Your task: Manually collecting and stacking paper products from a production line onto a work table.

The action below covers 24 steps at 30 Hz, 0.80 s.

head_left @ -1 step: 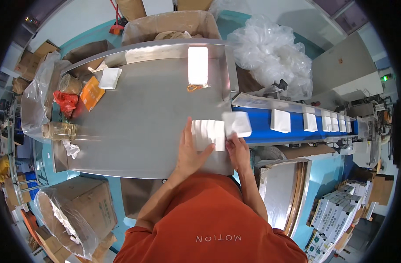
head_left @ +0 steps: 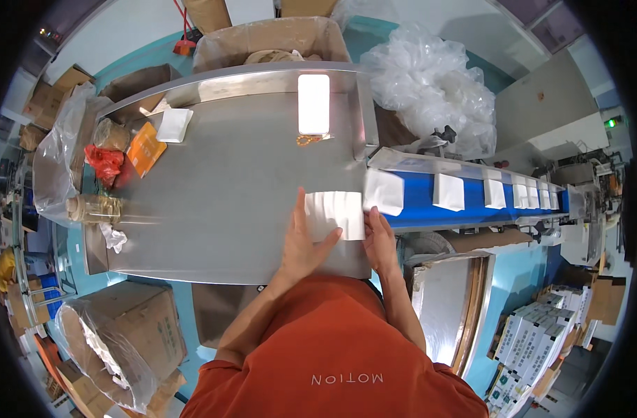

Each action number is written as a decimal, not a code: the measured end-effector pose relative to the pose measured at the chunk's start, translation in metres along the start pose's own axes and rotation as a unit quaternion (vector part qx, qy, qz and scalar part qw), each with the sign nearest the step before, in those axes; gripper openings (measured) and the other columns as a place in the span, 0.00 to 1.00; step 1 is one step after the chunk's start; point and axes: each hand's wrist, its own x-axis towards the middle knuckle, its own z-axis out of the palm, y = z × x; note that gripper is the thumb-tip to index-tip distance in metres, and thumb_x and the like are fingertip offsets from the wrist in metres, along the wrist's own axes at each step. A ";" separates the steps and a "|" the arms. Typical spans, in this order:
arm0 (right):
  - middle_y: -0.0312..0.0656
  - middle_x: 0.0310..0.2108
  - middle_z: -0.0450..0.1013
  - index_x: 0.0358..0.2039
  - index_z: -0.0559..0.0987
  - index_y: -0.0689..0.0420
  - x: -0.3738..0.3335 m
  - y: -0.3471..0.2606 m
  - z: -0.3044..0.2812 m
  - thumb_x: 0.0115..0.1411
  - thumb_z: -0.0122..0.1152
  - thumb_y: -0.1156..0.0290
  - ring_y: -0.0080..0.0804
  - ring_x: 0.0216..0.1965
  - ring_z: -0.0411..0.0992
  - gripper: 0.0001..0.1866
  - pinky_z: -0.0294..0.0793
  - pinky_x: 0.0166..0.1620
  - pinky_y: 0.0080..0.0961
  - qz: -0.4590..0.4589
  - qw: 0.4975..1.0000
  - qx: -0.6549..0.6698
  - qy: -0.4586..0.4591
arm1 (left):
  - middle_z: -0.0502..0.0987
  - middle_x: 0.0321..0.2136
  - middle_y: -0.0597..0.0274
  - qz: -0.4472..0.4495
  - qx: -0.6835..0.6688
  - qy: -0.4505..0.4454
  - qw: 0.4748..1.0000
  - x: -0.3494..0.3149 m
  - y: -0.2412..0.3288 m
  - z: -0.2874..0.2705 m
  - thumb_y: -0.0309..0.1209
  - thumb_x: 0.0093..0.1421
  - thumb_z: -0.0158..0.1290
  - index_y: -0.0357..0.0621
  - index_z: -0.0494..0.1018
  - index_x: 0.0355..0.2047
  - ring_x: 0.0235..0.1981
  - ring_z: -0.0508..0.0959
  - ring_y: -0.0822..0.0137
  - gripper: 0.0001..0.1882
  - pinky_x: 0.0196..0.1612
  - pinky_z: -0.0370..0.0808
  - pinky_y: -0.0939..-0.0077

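We are looking at the overlapping row of white, square, soft-looking pieces (head_left: 335, 216), which is lying by the right edge of the grey metal tabletop (head_left: 221, 174), toward its near right corner. Our left hand (head_left: 303, 240) is bracing the row, its fingers and thumb spreading apart, the fingers lining its left side and the thumb pressing on its front. Our right hand (head_left: 379, 240) is sitting between the row's right end and a single white square piece (head_left: 384, 192) that is lying at the left end of the blue conveyor belt (head_left: 418, 198); whether its fingertips are pinching anything, we cannot tell. We are, in our judgement, feeding pieces singly onto the belt, and the next move is probably calling for separating the row's rightmost piece while the left hand is steadying the others.
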 end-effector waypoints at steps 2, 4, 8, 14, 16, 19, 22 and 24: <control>0.44 0.45 0.74 0.53 0.72 0.67 -0.019 -0.021 0.029 0.66 0.54 0.46 0.25 0.44 0.71 0.32 0.69 0.49 0.21 -0.076 0.963 -0.254 -0.042 | 0.65 0.56 0.35 0.058 0.047 -0.013 0.997 -0.002 -0.013 0.006 0.38 0.50 0.68 0.33 0.41 0.69 0.58 0.67 0.41 0.57 0.58 0.68 0.57; 0.41 0.45 0.74 0.52 0.73 0.66 -0.018 -0.019 0.030 0.66 0.55 0.46 0.24 0.46 0.70 0.32 0.69 0.49 0.22 -0.025 0.947 -0.308 -0.090 | 0.64 0.57 0.35 0.020 0.020 -0.027 0.999 -0.004 -0.006 0.007 0.38 0.50 0.68 0.33 0.41 0.69 0.59 0.67 0.41 0.57 0.58 0.68 0.57; 0.40 0.40 0.75 0.53 0.72 0.66 -0.012 -0.004 0.017 0.67 0.56 0.54 0.25 0.37 0.73 0.26 0.71 0.41 0.21 0.103 0.988 -0.027 -0.112 | 0.63 0.57 0.35 -0.039 0.001 0.012 0.999 -0.004 -0.006 0.006 0.38 0.50 0.68 0.33 0.41 0.68 0.58 0.67 0.41 0.57 0.59 0.68 0.56; 0.37 0.36 0.76 0.47 0.76 0.64 -0.018 -0.014 -0.002 0.66 0.58 0.59 0.21 0.33 0.72 0.20 0.69 0.35 0.18 0.131 0.967 -0.149 -0.161 | 0.62 0.58 0.35 -0.076 -0.050 -0.021 0.996 0.001 -0.002 -0.004 0.37 0.48 0.69 0.33 0.42 0.68 0.59 0.67 0.42 0.58 0.59 0.68 0.56; 0.37 0.35 0.76 0.45 0.77 0.64 -0.019 -0.021 0.006 0.65 0.59 0.59 0.21 0.32 0.72 0.19 0.69 0.35 0.19 0.081 0.963 -0.206 -0.152 | 0.62 0.58 0.36 -0.062 -0.039 -0.025 0.997 0.001 0.002 -0.003 0.37 0.48 0.69 0.33 0.42 0.68 0.59 0.67 0.43 0.58 0.58 0.68 0.57; 0.38 0.33 0.76 0.40 0.79 0.63 -0.017 -0.023 0.011 0.65 0.60 0.61 0.21 0.29 0.72 0.15 0.69 0.33 0.19 0.059 0.949 -0.245 -0.188 | 0.63 0.58 0.38 -0.037 -0.008 -0.017 0.999 -0.003 -0.004 0.000 0.39 0.49 0.69 0.33 0.43 0.68 0.58 0.69 0.46 0.57 0.57 0.70 0.59; 0.38 0.33 0.75 0.38 0.78 0.62 -0.004 -0.006 -0.006 0.66 0.58 0.63 0.21 0.33 0.72 0.13 0.70 0.34 0.17 0.098 0.979 -0.114 -0.136 | 0.64 0.58 0.38 -0.019 0.027 0.005 0.999 -0.002 -0.004 0.002 0.40 0.50 0.68 0.32 0.44 0.68 0.57 0.71 0.48 0.56 0.56 0.71 0.62; 0.38 0.34 0.74 0.41 0.76 0.63 -0.003 0.003 -0.003 0.67 0.56 0.66 0.22 0.37 0.71 0.12 0.72 0.37 0.20 0.011 0.999 0.025 0.023 | 0.64 0.58 0.38 -0.015 0.043 0.014 0.999 0.000 -0.002 0.001 0.40 0.51 0.68 0.32 0.45 0.68 0.57 0.71 0.48 0.55 0.57 0.70 0.62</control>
